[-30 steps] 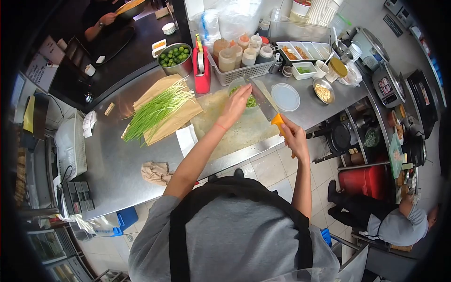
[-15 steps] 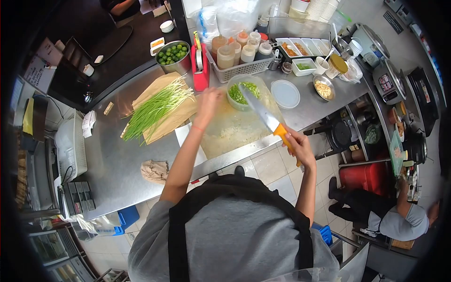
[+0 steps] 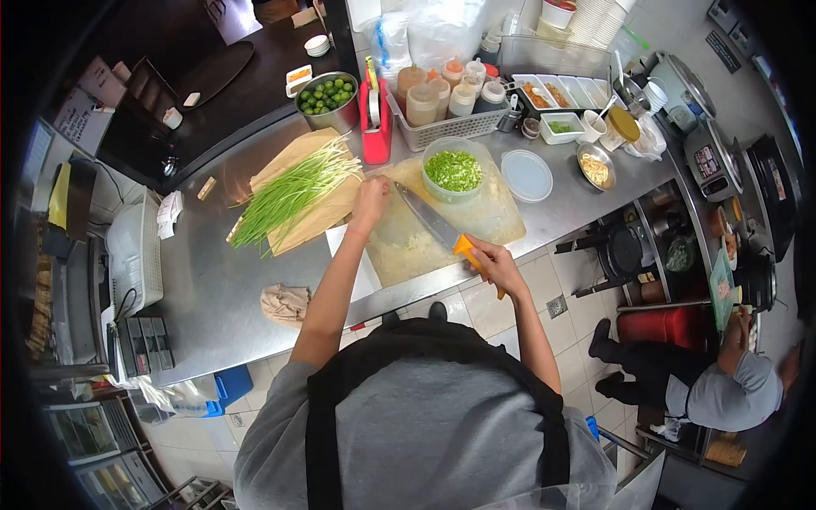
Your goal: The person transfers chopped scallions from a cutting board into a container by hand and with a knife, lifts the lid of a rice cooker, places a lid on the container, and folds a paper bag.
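Observation:
My right hand [image 3: 496,265] is closed round the yellow handle of a chef's knife [image 3: 432,218], its blade low over the cutting board [image 3: 399,259] and its tip pointing up and left. My left hand [image 3: 371,204] is by the board's left edge, near the knife tip, with its fingers curled; whether anything is in them is hidden. A clear round tub [image 3: 453,195] of chopped green onions [image 3: 454,170] stands on the board's far part. Left of my left hand, a bunch of long green onions [image 3: 293,194] lies on brown paper [image 3: 319,229].
A translucent lid [image 3: 527,176] lies right of the board. Behind it stand a basket of squeeze bottles [image 3: 450,129], a red tape dispenser [image 3: 375,140] and a bowl of green limes [image 3: 327,98]. A crumpled cloth [image 3: 286,304] lies near the front edge. Another person [image 3: 731,391] works at right.
The knife has moved down and left from over the tub to the board, with my right hand. My left hand has come lower, beside the board's edge. The view has shifted slightly.

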Action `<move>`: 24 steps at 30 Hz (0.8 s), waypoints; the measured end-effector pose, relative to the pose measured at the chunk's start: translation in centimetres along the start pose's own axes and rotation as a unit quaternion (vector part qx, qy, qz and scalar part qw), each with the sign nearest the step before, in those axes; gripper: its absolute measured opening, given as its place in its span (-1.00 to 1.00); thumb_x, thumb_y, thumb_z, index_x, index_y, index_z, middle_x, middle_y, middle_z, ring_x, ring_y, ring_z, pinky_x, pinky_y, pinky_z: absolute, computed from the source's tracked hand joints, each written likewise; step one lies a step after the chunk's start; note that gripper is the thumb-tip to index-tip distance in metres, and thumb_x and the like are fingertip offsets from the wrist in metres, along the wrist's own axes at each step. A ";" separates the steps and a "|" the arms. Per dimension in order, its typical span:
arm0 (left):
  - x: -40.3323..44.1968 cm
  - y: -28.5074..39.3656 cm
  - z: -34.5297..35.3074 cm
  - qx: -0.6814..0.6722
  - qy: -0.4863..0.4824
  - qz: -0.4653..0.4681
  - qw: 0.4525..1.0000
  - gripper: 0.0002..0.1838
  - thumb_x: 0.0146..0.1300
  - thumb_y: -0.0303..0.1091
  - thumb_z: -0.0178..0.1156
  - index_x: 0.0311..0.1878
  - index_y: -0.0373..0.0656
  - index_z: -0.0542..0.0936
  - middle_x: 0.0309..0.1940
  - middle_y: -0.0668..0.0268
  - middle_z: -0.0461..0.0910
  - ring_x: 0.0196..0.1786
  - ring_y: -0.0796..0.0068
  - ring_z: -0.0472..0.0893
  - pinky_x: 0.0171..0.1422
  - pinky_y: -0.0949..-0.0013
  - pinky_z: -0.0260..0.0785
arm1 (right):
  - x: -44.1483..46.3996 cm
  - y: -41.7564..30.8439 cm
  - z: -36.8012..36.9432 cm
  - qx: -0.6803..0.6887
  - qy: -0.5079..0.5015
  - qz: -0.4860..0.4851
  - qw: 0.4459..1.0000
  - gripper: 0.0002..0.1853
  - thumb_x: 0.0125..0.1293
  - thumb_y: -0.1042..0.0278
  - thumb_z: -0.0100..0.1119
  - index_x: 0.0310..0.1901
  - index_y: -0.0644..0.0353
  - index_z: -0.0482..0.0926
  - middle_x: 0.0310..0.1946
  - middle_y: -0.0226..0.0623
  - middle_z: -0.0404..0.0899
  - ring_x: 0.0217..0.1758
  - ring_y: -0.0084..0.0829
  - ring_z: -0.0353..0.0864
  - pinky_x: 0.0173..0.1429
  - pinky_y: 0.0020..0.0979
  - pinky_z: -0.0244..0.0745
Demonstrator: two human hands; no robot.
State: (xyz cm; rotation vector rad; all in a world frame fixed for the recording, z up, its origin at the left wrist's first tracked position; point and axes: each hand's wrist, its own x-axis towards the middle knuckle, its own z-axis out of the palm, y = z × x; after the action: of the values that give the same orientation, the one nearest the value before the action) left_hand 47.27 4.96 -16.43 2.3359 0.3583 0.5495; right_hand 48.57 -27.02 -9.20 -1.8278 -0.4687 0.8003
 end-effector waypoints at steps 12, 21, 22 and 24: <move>-0.3 0.6 -0.4 0.027 0.011 0.029 0.999 -0.87 -0.07 -0.63 0.24 -0.38 -0.27 0.61 -0.38 0.13 0.60 -0.36 0.27 0.63 -0.23 0.34 0.48 | 0.4 1.4 0.3 0.099 -0.070 0.030 0.992 -0.61 0.41 0.21 -0.04 0.24 0.03 0.40 -0.58 -0.46 0.48 -0.68 -0.73 0.27 -0.62 -0.65 0.24; 4.4 10.4 -1.8 -0.026 0.112 0.161 0.980 -0.86 -0.08 -0.61 0.22 -0.38 -0.26 0.62 -0.33 0.19 0.60 -0.24 0.18 0.59 -0.11 0.28 0.46 | -3.7 -4.6 -3.1 0.093 0.056 -0.020 0.994 -0.60 0.39 0.26 0.00 0.23 0.05 0.41 -0.55 -0.43 0.49 -0.67 -0.70 0.30 -0.60 -0.63 0.25; 5.1 11.2 -1.4 -0.011 0.106 0.183 0.977 -0.85 -0.05 -0.60 0.19 -0.35 -0.26 0.62 -0.30 0.18 0.60 -0.20 0.18 0.58 -0.07 0.27 0.45 | -3.9 -4.9 -3.5 0.099 0.072 -0.020 0.992 -0.60 0.38 0.28 0.00 0.23 0.06 0.41 -0.55 -0.43 0.49 -0.67 -0.69 0.30 -0.61 -0.63 0.24; 5.9 12.5 -0.3 0.010 0.092 0.215 0.972 -0.82 0.00 -0.57 0.12 -0.29 -0.28 0.60 -0.24 0.15 0.58 -0.11 0.16 0.55 0.01 0.25 0.41 | -4.0 -5.3 -4.1 0.094 0.097 -0.021 0.991 -0.61 0.38 0.30 -0.02 0.23 0.07 0.41 -0.55 -0.42 0.49 -0.69 -0.69 0.31 -0.62 -0.63 0.24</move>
State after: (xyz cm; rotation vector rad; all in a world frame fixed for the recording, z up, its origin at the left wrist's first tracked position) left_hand 53.58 -1.48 -5.93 2.3959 -0.0686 0.9775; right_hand 48.92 -30.27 -2.09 -1.6933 -0.2947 0.6095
